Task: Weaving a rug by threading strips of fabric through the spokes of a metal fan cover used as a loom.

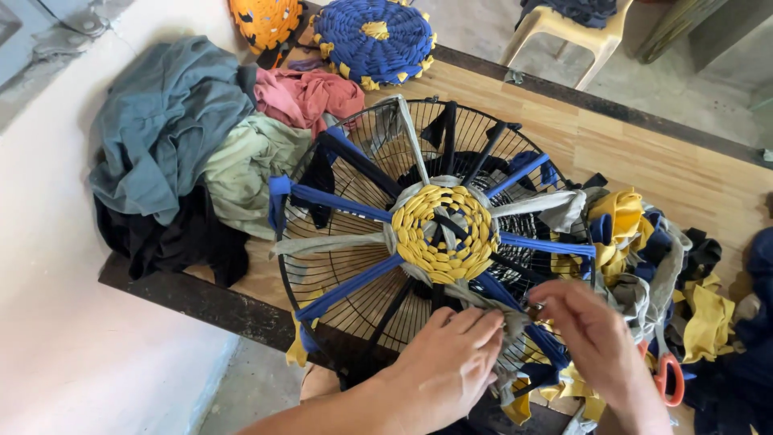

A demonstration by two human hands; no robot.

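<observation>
Round wire fan guard on a wooden table, blue, grey and black cloth strips as spokes, yellow woven centre, left hand and right hand pinching a grey strip at the near rim, orange-handled scissors just right, piled clothes left, finished blue and yellow mat behind.

A heap of clothes lies at the table's left end: a grey-blue garment on top, pale green cloth beside it, black cloth beneath, pink cloth behind; past them sit a finished blue mat with yellow trim and an orange mat; orange-handled scissors lie at the right among scraps of yellow and dark fabric; a cream plastic chair stands beyond the table.
</observation>
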